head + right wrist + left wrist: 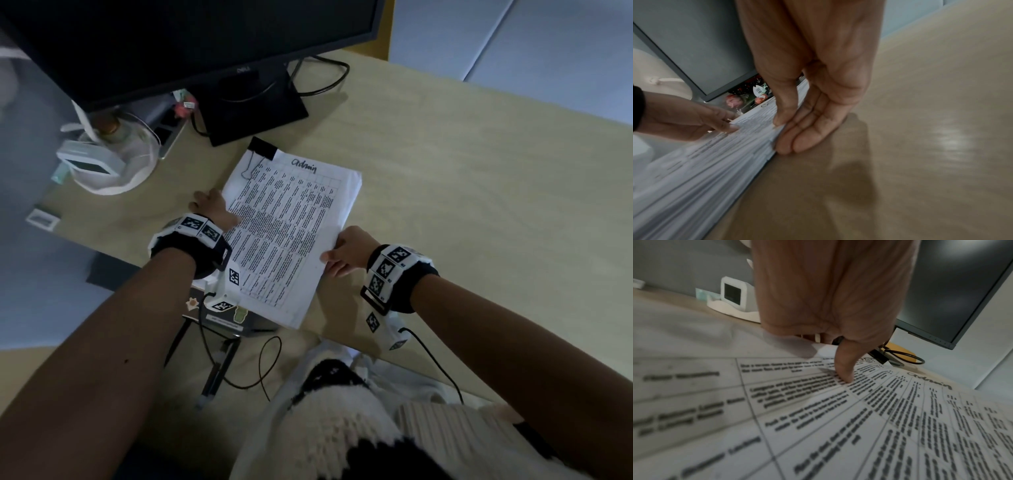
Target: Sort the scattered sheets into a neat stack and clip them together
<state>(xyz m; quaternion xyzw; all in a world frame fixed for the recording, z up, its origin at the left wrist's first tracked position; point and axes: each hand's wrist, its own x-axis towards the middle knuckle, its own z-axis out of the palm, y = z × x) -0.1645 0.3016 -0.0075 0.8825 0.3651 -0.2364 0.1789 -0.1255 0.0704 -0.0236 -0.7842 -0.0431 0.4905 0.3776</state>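
Now, stack [287, 236]: on surface [479, 192], binder clip [263, 148] at its 11 o'clock corner.
left hand [214, 209]: my thumb presses the top sheet.
right hand [347, 251]: my fingers [807, 138] pinch the 3 o'clock edge.
Risk: lifting could fan the sheets.

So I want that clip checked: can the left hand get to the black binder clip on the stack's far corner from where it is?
Probably yes. The left hand rests on the stack edge, and the binder clip sits further along that side with nothing between.

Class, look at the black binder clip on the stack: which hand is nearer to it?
Left. The left hand rests on the stack's side edge below the clip; the right hand pinches the opposite edge, farther down.
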